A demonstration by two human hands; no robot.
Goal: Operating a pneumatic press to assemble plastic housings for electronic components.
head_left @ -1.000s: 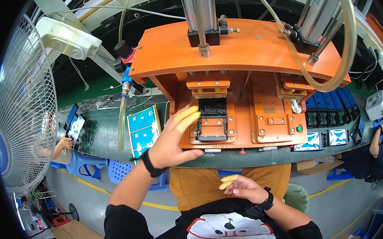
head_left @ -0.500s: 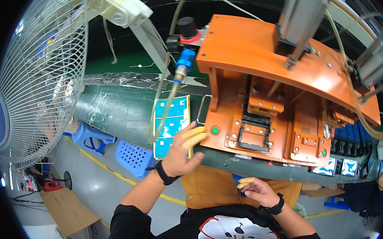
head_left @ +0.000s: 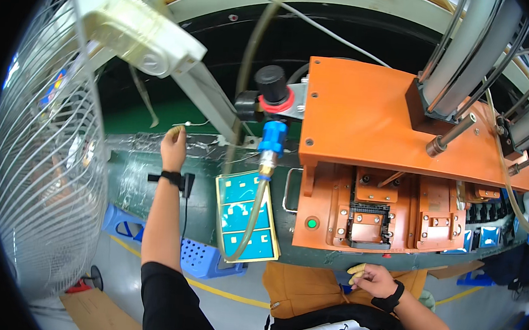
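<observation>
My left hand is at the bench's far edge, beside a thin white cord. Its fingers, some in yellow finger covers, are bent together; anything in them is hidden. A small black block with a cord shows beside the black band on that wrist. My right hand is low in front of the orange press, above my lap. Its covered fingers curl toward the thumb, and I cannot make out anything held. Blue sheets with pale squares lie on the bench left of the press. A black frame-shaped part sits in the press fixture.
A clear hose with a blue fitting arches over the sheets. The wire fan guard stands at the left. Blue plastic stools are below the bench. A green button is on the press base.
My left hand has moved from beside the press and blue sheets to the bench's far left edge. My right hand stays low near my lap. The view has shifted.
</observation>
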